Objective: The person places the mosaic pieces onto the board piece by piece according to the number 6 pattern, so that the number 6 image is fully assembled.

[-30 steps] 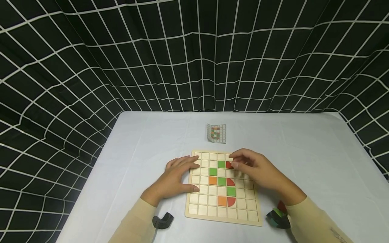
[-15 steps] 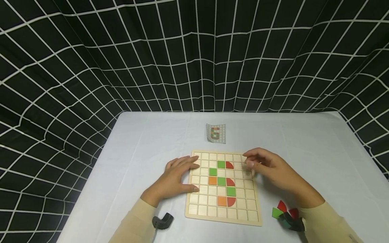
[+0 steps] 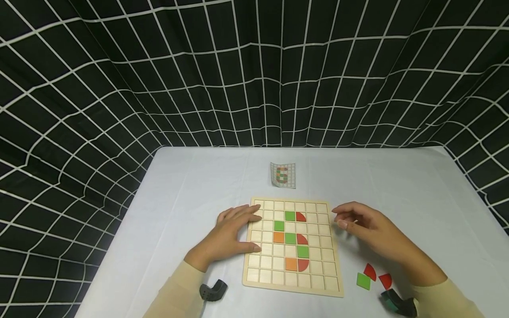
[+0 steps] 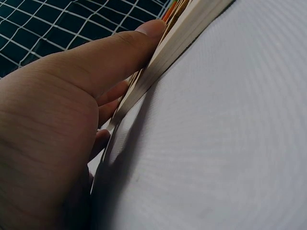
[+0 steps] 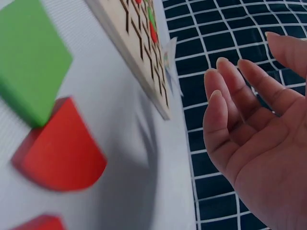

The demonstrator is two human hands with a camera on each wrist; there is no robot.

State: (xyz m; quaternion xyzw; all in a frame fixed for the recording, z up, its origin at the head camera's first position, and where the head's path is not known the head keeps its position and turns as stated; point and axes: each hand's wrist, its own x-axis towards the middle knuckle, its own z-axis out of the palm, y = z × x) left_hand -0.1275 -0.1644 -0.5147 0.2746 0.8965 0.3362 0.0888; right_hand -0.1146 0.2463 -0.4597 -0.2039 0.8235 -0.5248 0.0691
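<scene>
A wooden grid board lies on the table, bearing several green squares, two orange squares and three red quarter-circle pieces. My left hand rests on the board's left edge, fingers spread; in the left wrist view its thumb lies along the board's side. Just off the board's right edge, my right hand hovers with loosely bent fingers. The right wrist view shows nothing in that palm. Nearer my right forearm lie a loose green square and two red quarter-circles.
Behind the board stands a small curled paper card printed with a coloured grid pattern. A white cloth covers the table. Black curtains with white grid lines hang behind it. Dark wrist devices sit at both wrists.
My right hand has moved right from the upper red quarter-circle, off the board. That piece lies in its cell, and the loose pieces by the right forearm are uncovered. The left hand stays put.
</scene>
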